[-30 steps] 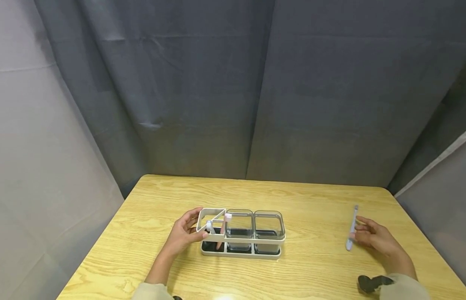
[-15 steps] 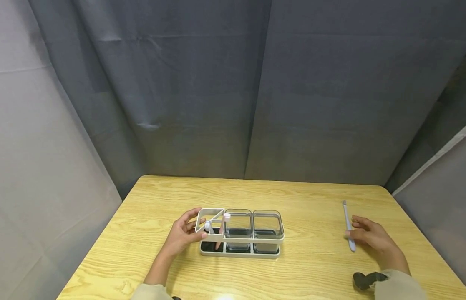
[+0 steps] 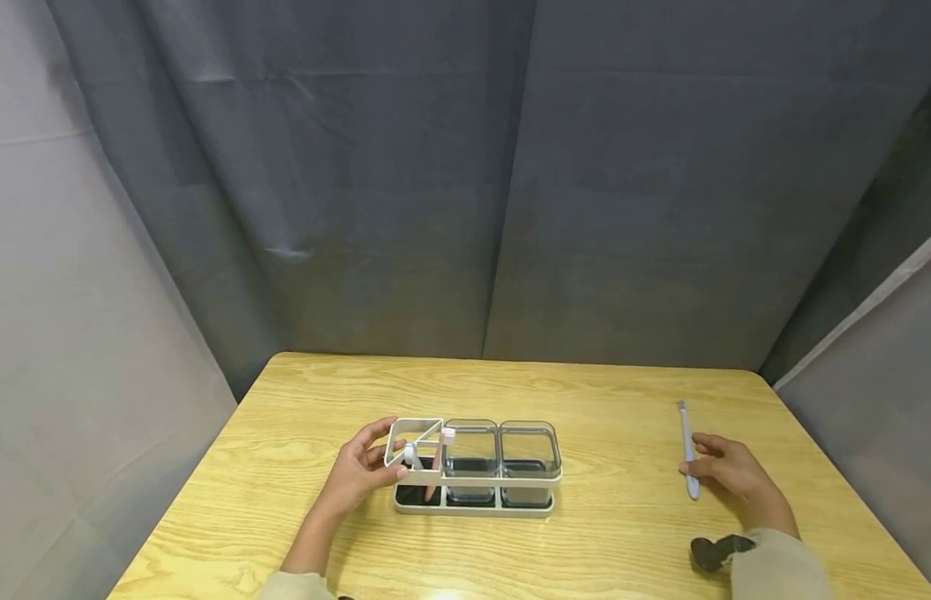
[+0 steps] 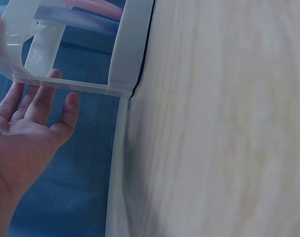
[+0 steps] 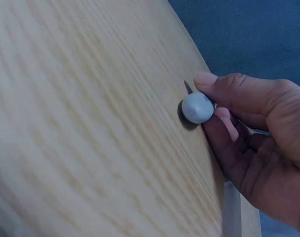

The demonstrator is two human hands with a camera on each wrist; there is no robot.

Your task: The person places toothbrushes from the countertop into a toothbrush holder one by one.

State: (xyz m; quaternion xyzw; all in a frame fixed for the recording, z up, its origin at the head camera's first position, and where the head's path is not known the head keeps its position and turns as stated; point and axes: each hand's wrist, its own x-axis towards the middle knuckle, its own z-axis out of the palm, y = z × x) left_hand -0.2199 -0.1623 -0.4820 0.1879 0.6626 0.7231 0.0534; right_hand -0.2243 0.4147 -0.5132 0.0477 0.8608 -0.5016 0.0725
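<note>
A light-coloured toothbrush holder (image 3: 473,482) stands on the table left of centre. My left hand (image 3: 362,467) grips its left end, thumb at the front and fingers round the side of the upper frame. In the divided left section stand a pink toothbrush (image 3: 436,471) and a white-headed toothbrush (image 3: 411,455); the left wrist view shows the pink handle (image 4: 98,7) and a blue handle (image 4: 81,19). Far to the right, my right hand (image 3: 735,473) pinches a pale blue toothbrush (image 3: 687,435) near its handle end. In the right wrist view, its rounded end (image 5: 197,108) lies between thumb and fingers.
Two clear square cups (image 3: 471,467) sit side by side in the holder, right of the toothbrushes. The wooden table (image 3: 623,417) is bounded at the back by a grey curtain (image 3: 375,208). Lighter drapes hang on both sides.
The pale blue toothbrush has turned, its head swinging left, and has shifted slightly left with my right hand. My left hand keeps its grip on the holder.
</note>
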